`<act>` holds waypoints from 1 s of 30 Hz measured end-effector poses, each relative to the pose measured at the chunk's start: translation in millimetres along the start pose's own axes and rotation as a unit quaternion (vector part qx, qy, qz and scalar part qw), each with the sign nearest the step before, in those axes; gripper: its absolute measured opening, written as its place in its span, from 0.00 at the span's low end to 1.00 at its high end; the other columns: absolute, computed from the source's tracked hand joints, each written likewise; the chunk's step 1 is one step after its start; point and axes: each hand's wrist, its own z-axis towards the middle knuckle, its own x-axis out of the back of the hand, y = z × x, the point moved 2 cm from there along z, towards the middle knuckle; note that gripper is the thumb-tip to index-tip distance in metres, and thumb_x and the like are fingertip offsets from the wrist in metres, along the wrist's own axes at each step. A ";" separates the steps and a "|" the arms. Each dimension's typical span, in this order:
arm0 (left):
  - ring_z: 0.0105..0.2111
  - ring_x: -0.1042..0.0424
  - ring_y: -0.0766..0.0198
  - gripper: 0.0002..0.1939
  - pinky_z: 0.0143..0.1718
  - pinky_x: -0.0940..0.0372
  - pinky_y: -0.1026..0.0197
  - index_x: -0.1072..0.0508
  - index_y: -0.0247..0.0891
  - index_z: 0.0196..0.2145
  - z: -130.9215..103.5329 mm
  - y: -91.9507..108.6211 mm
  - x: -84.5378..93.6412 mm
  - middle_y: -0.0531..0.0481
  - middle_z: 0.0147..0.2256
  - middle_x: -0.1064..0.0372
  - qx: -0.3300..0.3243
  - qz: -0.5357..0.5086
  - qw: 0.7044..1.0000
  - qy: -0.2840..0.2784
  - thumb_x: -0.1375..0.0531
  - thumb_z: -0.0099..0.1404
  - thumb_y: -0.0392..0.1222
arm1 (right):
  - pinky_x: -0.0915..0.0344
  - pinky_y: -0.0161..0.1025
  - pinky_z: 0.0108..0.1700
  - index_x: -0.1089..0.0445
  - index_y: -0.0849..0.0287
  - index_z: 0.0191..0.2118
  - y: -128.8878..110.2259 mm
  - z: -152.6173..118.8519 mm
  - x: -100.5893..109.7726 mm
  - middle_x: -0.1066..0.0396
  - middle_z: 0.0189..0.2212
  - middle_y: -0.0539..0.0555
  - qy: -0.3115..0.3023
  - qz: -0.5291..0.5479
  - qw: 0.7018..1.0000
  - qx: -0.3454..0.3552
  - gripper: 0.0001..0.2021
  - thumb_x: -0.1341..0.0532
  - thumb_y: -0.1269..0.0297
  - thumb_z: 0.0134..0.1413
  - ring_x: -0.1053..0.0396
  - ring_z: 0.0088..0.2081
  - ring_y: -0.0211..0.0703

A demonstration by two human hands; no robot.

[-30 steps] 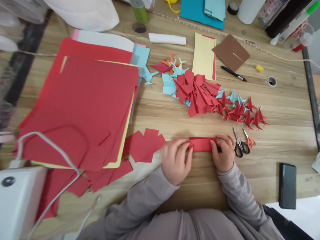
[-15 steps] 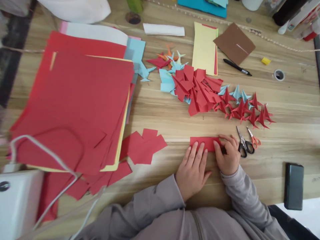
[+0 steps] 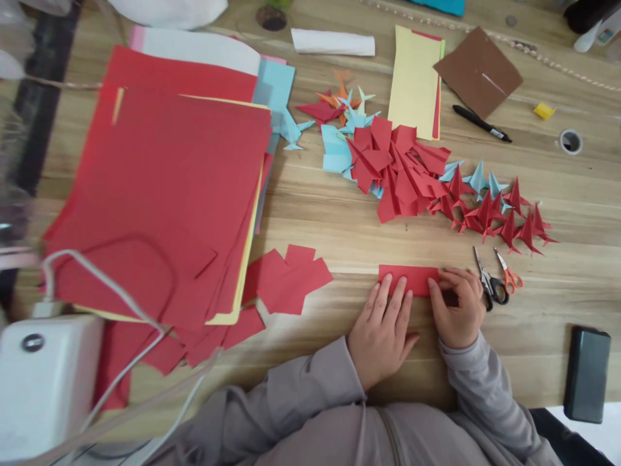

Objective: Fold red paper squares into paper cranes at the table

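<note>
A folded strip of red paper (image 3: 418, 274) lies on the table in front of me, its long side running left to right. My left hand (image 3: 381, 333) rests flat over the strip's lower edge, fingers stretched out. At the strip's right end, my right hand (image 3: 458, 307) is curled, with thumb and forefinger on the paper there. Just right of that hand are black-handled scissors (image 3: 495, 291) and smaller orange-handled scissors (image 3: 512, 279). Loose red paper pieces (image 3: 286, 285) lie to the left.
Beyond the hands sit a heap of folded red pieces (image 3: 402, 168) and small red and blue folded figures (image 3: 485, 210). Large red sheets (image 3: 179, 175) are stacked left, beside a white box with a cable (image 3: 53, 375). A black pen (image 3: 481, 123) and dark case (image 3: 587, 372) are right.
The whole view has shifted slightly, so things appear a little farther right. Both hands keep nearly the same places on the red paper.
</note>
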 end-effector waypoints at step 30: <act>0.62 0.59 0.40 0.33 0.58 0.50 0.43 0.43 0.25 0.58 0.0 -1.9 -1.4 0.32 0.61 0.52 -0.002 0.013 1.000 -0.010 0.49 0.63 0.53 | 0.41 0.54 0.53 0.32 0.58 0.34 -2.7 1.1 -1.1 0.31 0.20 0.48 -0.004 -0.007 1.000 -0.010 0.06 0.37 0.69 0.48 0.29 0.39 0.46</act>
